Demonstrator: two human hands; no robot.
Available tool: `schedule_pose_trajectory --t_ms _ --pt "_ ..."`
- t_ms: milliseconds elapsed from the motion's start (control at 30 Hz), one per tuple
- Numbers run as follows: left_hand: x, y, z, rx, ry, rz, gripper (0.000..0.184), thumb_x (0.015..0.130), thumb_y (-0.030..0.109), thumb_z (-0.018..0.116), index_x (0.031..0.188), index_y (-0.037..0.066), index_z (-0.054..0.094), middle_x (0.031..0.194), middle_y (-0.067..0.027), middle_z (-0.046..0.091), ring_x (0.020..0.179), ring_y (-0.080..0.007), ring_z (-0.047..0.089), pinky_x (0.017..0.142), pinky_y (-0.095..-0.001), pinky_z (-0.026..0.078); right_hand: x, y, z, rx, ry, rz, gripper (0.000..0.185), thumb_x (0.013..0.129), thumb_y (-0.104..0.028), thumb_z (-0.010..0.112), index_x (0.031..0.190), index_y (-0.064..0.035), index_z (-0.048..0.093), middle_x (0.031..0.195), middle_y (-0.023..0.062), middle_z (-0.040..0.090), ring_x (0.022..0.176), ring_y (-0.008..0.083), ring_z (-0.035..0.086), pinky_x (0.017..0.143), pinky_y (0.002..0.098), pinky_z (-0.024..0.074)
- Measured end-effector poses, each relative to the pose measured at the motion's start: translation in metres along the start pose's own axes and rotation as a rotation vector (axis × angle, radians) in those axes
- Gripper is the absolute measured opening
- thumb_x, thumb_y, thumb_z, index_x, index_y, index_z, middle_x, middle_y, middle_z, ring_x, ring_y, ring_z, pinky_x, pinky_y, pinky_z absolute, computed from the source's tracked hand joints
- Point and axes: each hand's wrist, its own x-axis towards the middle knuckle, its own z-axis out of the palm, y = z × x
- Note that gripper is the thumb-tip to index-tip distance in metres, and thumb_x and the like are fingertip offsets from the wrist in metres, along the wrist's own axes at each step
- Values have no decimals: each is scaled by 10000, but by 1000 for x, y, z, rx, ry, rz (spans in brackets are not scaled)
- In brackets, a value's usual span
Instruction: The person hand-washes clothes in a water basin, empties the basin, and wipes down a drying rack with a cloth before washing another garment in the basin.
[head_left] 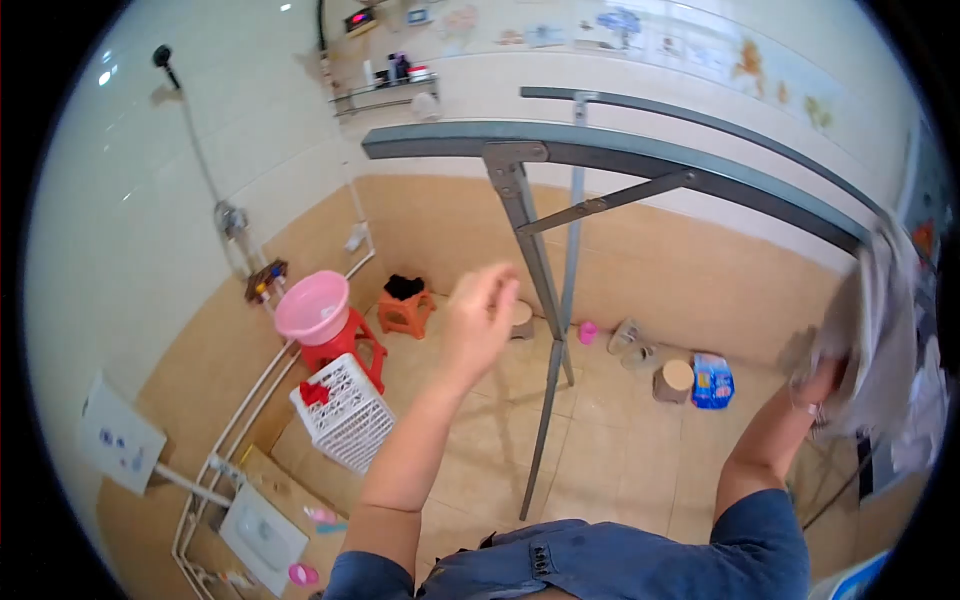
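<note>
My left hand is raised in mid-air in front of the folding metal rack, its fingers loosely curled and slightly blurred, with nothing seen in them. On the right, my right hand is partly covered by a grey cloth that it grips. The cloth hangs by the right end of the rack's bar and is smeared by motion. The rack stands upright on hinged, crossing legs, with a second, thinner bar behind the front one.
At the left, a pink basin rests on a red stool, beside a white crate. An orange stool holds black cloth. Slippers, a small round stool and a blue packet sit near the back wall.
</note>
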Motion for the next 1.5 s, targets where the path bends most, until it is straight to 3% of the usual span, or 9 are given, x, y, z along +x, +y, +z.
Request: schedule_pose_trajectory --t_ms 200,300,667,867,1133,1200,1333,1433,1500 --pt "53 -30 15 -325 -97 -11 481 773 165 525 1156 -27 307 1039 -185 471 971 -282 460 825 -335 357 11 -8 61 -177 -349 -169 345 734 -32 507 1076 -7 471 1049 113 526 951 180 499 875 266 341" --pt "58 -46 41 -536 -152 17 468 794 106 483 1191 18 251 1074 -121 451 977 -185 438 765 -300 389 12 -90 121 -412 -530 -322 329 705 -71 510 1033 -66 504 918 126 564 855 246 536 772 303 403" --pt "55 -76 78 -450 103 67 305 771 64 469 1060 -13 406 992 -166 486 902 -293 474 760 -352 388 -20 -178 307 -459 -1034 -567 205 604 -100 545 797 -40 505 723 109 540 708 239 560 603 327 440" --pt "42 -92 78 -475 3 -38 298 789 100 466 1065 2 409 990 -144 499 872 -251 497 727 -345 410 -75 -179 322 -384 -846 -645 191 616 -56 523 804 -26 510 757 87 538 761 202 542 654 306 430" --pt "-90 -171 60 -647 -362 -1055 292 812 148 462 1071 23 414 989 -114 516 831 -195 528 684 -336 440 -152 -162 182 402 -713 -434 147 662 -64 503 805 -34 513 796 109 526 780 223 508 695 313 405" --pt "-125 -179 55 -717 -434 -1219 291 818 160 461 1073 28 415 988 -107 521 821 -181 536 673 -334 447 -230 -81 158 146 -1090 42 163 673 -74 518 825 -14 518 843 148 502 789 279 482 701 375 392" --pt "-128 -161 52 -966 -338 -1154 289 828 184 472 1073 39 418 942 -105 547 754 -156 556 598 -303 465 -233 -21 168 -22 -736 145 106 651 -40 530 749 -6 508 746 136 473 740 301 460 662 363 381" --pt "-82 -123 55 -1223 -178 -971 240 830 163 462 1036 39 452 917 -105 554 759 -182 555 609 -295 458 -167 -49 202 -219 -602 -268 39 676 -38 501 710 -20 499 678 103 475 691 276 461 628 329 377" --pt "-67 -120 59 -1279 -257 -863 252 838 167 455 1051 34 442 900 -99 563 703 -170 557 577 -274 463 -141 -79 228 -191 -642 332 166 619 -94 540 782 -70 533 715 117 501 741 292 479 673 355 386"
